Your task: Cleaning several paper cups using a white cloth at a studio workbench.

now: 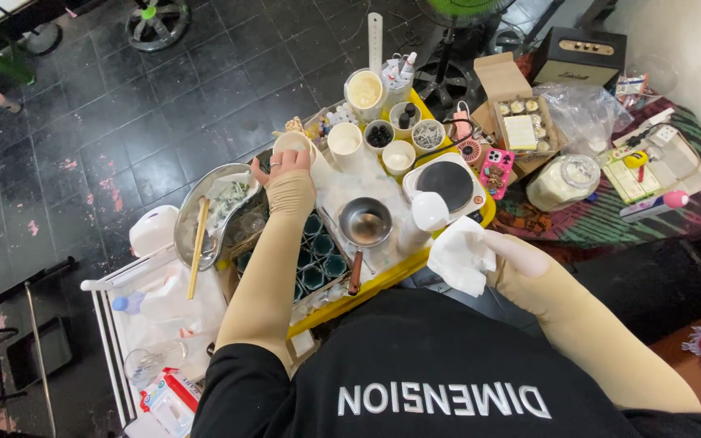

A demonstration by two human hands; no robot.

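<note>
Two hands, left hand (283,165) spread on white cup (295,144), right hand (521,258) seemingly clutching crumpled tissue (460,255).

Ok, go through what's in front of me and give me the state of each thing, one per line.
Left hand: reaching out, touching a white cup.
Right hand: closed on a crumpled tissue.
Steel pot: upright, looks empty.
Cardboard box: flap open.
Glass jar: lidded.
Hot plate: bare.

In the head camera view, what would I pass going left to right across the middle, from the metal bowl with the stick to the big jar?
Metal bowl with a wooden stick → left hand → small steel pot → white tissue in the right hand → pink phone → glass jar of white granules.
</note>
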